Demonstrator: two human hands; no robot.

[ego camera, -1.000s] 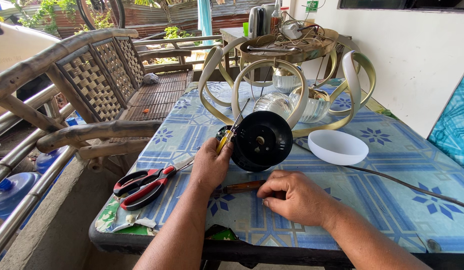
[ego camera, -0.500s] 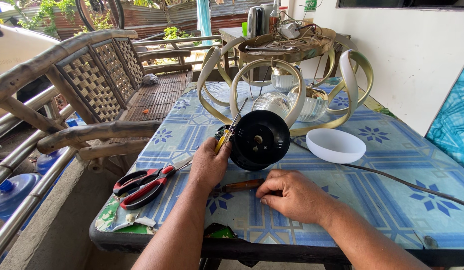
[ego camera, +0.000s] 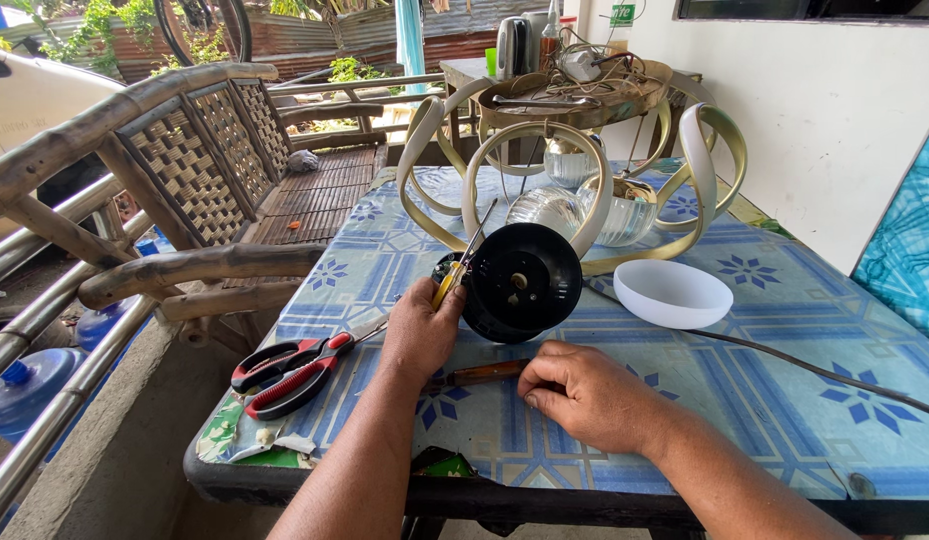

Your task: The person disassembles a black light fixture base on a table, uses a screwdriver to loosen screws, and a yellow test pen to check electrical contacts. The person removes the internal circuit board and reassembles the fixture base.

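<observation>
Clearly, the left hand (ego camera: pixel 421 333) was closed around a small tool with a yellow handle (ego camera: pixel 448 283), and its thin metal tip pointed up beside the black round housing (ego camera: pixel 519 282). This housing stood on its edge on the tabletop (ego camera: pixel 624 420), near the middle, just in front of the gold curved lamp frame (ego camera: pixel 574 170) with its clear glass shades (ego camera: pixel 624 212). The right hand (ego camera: pixel 589 392) lay flat on the blue patterned cloth, its fingers loosely bent and holding nothing; the fingertips touched the end of a brown-handled tool (ego camera: pixel 481 373) that lay on the cloth between the two hands. To the left of the left hand, red and black scissors (ego camera: pixel 289 368) lay near the edge of the tabletop. A white shallow bowl (ego camera: pixel 672 293) stood to the right of the housing, apart from it. A dark cable (ego camera: pixel 824 372) ran across the cloth from under the bowl toward the right side. A woven wooden bench (ego camera: pixel 204 170) stood at the left of the tabletop
</observation>
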